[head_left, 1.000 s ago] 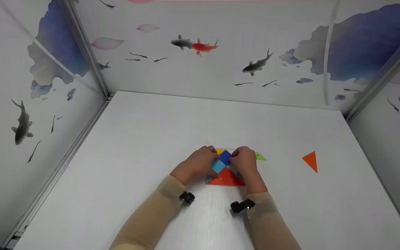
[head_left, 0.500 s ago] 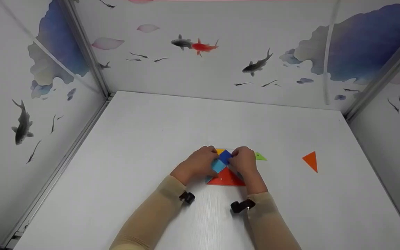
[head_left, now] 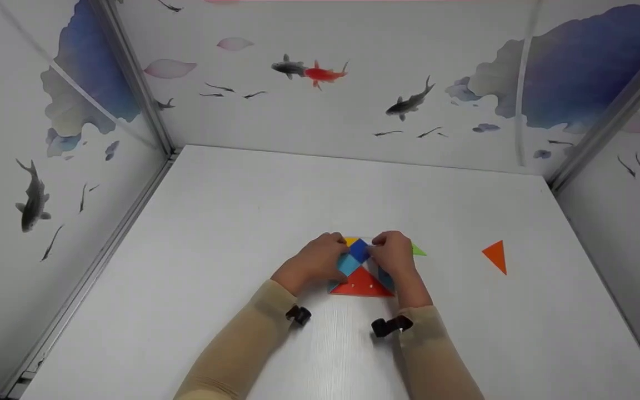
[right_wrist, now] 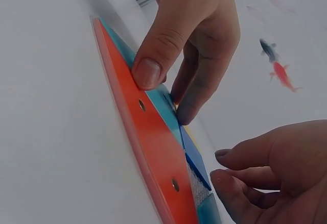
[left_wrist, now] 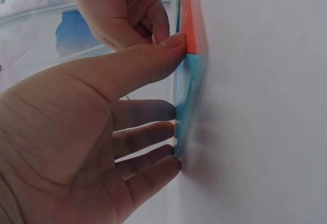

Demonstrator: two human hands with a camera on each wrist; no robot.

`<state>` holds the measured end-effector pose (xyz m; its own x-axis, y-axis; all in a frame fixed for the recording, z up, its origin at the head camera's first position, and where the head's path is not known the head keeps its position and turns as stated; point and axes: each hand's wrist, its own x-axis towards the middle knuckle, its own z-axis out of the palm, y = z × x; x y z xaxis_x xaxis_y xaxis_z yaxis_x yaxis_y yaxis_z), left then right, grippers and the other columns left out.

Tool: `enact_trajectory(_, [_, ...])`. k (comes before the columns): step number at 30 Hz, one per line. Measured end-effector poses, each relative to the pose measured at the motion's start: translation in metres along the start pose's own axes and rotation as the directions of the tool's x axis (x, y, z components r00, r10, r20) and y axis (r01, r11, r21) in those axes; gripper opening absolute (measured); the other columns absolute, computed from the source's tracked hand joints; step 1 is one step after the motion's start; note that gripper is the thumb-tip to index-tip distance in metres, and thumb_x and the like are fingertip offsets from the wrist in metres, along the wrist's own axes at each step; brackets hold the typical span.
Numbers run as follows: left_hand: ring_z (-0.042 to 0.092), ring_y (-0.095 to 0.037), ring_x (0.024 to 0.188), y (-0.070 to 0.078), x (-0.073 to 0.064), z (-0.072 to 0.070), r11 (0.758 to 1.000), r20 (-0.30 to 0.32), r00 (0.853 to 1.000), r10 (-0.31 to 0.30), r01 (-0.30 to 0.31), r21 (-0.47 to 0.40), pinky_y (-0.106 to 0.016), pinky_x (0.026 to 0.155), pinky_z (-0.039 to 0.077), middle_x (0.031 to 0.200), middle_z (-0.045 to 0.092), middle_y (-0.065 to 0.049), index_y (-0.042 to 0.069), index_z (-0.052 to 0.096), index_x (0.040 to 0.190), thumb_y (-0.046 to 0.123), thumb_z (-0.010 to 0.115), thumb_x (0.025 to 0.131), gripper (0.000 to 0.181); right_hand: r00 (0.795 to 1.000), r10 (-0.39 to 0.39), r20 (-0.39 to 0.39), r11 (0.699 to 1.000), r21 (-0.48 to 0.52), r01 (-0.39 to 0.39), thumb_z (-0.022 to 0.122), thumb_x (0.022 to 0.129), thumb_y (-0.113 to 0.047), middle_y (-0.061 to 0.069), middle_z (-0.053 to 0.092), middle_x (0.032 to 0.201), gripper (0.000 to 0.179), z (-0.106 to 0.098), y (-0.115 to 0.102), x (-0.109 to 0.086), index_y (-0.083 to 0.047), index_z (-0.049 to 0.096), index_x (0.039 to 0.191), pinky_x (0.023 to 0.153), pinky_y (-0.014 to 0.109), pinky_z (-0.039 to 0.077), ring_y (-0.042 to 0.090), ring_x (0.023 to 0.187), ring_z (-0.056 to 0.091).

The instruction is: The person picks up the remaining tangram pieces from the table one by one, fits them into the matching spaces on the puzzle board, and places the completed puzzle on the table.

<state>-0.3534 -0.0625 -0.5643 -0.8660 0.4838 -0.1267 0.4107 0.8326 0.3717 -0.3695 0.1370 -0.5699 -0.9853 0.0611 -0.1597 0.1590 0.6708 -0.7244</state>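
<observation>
A tangram lies flat on the table in a clear, shallow tray (right_wrist: 97,27). It shows a red triangle (head_left: 363,284) with two holes in front, a light-blue piece (head_left: 347,265), a dark-blue square (head_left: 359,251) and a bit of yellow (head_left: 351,241). My left hand (head_left: 315,259) rests along the left side, thumb on the seam of the red and teal pieces, a fingertip at the dark-blue square. Just off the square, my right hand (right_wrist: 278,170) has thumb and forefinger close together, nothing visible between them. It covers part of a teal piece (head_left: 385,278).
A green triangle (head_left: 419,250) shows partly behind the right hand. An orange triangle (head_left: 496,256) lies alone on the white table (head_left: 253,222) at the right. White panels printed with fish enclose the table at the back and sides.
My right hand has shifted slightly to the right from the dark-blue square, baring more of the red triangle and the teal piece. The left hand and the loose orange triangle keep their places.
</observation>
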Motion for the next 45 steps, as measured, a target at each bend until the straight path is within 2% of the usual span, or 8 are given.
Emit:
enact_trajectory(6, [0.052,-0.025,0.137,0.002,0.003,0.002,1.0,0.011,1.0,-0.009,0.009,-0.016,-0.04,0.119,0.048,0.152,0.055,-0.007,0.014,0.067,0.144,0.036,0.087,0.088,0.064,1.0,0.025,-0.009,0.999,0.026,-0.025,0.069,0.101,-0.024,0.018,0.071,0.116,0.031,-0.009,0.002,0.0,-0.003,0.072,0.124,0.091,0.04,0.062,0.028,0.095,0.068])
enact_trajectory(13, [0.051,-0.024,0.14,0.002,0.004,0.004,1.0,0.019,1.0,-0.011,0.012,-0.019,-0.041,0.12,0.047,0.154,0.054,-0.006,0.015,0.065,0.147,0.038,0.086,0.088,0.066,0.998,0.025,-0.049,0.999,0.032,-0.023,0.069,0.103,-0.025,0.019,0.07,0.121,0.031,-0.017,0.004,-0.001,-0.004,0.072,0.125,0.097,0.043,0.06,0.03,0.104,0.065])
enact_trajectory(23, [0.051,-0.024,0.141,-0.001,-0.003,0.004,0.999,0.024,0.999,-0.029,0.029,-0.018,-0.041,0.119,0.049,0.154,0.054,-0.005,0.016,0.065,0.146,0.038,0.086,0.089,0.065,0.997,0.019,-0.077,0.996,0.091,-0.012,0.068,0.103,-0.025,0.018,0.07,0.12,0.031,-0.023,0.008,-0.004,-0.006,0.072,0.128,0.092,0.039,0.062,0.028,0.1,0.068])
enact_trajectory(29, [0.051,-0.024,0.141,0.0,-0.001,0.001,1.0,0.014,1.0,-0.003,0.003,-0.002,-0.039,0.117,0.05,0.152,0.055,-0.006,0.015,0.066,0.145,0.036,0.085,0.089,0.063,0.993,0.001,-0.116,0.997,0.076,0.008,0.068,0.102,-0.024,0.018,0.07,0.118,0.032,-0.038,0.012,-0.006,-0.005,0.072,0.127,0.09,0.039,0.06,0.029,0.101,0.064])
enact_trajectory(35, [0.05,-0.024,0.142,0.001,-0.003,0.004,0.998,0.03,0.999,-0.035,0.036,-0.048,-0.042,0.118,0.05,0.154,0.053,-0.005,0.015,0.063,0.149,0.036,0.085,0.091,0.066,0.994,0.027,-0.108,0.998,0.05,-0.021,0.067,0.103,-0.025,0.019,0.07,0.124,0.033,-0.049,0.02,-0.008,-0.006,0.071,0.129,0.098,0.043,0.06,0.031,0.107,0.064])
enact_trajectory(41, [0.05,-0.024,0.142,-0.001,-0.001,0.005,1.0,0.019,1.0,-0.023,0.024,-0.02,-0.041,0.119,0.049,0.154,0.054,-0.005,0.015,0.063,0.149,0.037,0.084,0.091,0.065,0.991,0.026,-0.13,1.0,0.011,-0.025,0.067,0.102,-0.024,0.02,0.07,0.125,0.032,-0.063,0.026,-0.011,-0.004,0.072,0.128,0.098,0.044,0.059,0.032,0.108,0.065])
enact_trajectory(45, [0.05,-0.025,0.142,-0.001,0.0,0.005,0.999,0.022,0.999,-0.029,0.03,-0.031,-0.042,0.119,0.049,0.154,0.054,-0.005,0.015,0.063,0.149,0.037,0.084,0.091,0.065,0.991,0.048,-0.123,0.999,-0.002,-0.049,0.066,0.104,-0.024,0.02,0.069,0.128,0.033,-0.074,0.031,-0.013,-0.004,0.071,0.13,0.1,0.044,0.059,0.033,0.111,0.063])
